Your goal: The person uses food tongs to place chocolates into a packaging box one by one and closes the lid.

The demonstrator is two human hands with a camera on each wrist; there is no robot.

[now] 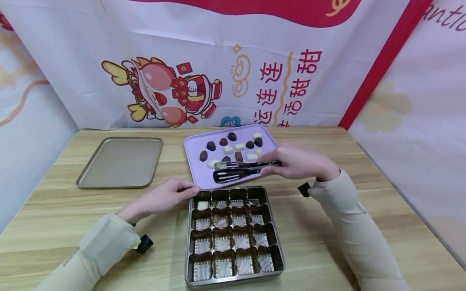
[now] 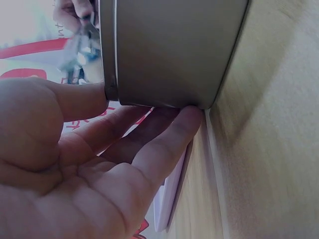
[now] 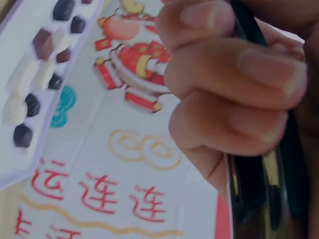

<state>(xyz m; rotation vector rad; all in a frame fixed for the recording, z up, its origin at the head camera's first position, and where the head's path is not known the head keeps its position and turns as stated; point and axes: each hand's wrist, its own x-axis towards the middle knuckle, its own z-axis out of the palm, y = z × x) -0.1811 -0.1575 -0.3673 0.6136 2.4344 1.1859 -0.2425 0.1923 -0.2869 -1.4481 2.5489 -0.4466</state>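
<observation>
My left hand [image 1: 164,198] grips the far left corner of a square metal tin [image 1: 234,280], thumb at the rim and fingers against its outside wall in the left wrist view. Inside is a brown divided plastic insert; a white chocolate [image 1: 202,205] sits in its far left compartment. With curled fingers my right hand [image 1: 295,161] holds black slotted tongs [image 1: 251,166] level above the near edge of a lilac tray [image 1: 199,177]. The tongs' two slotted heads stand slightly apart. Several dark and white chocolates [image 1: 211,146] lie spread on that tray.
A flat brown-gold metal tray [image 1: 120,163] lies at the far left of the wooden table [image 1: 156,258]. A printed white and red cloth [image 1: 204,36] hangs behind the table's back edge, and more cloth hangs at both sides.
</observation>
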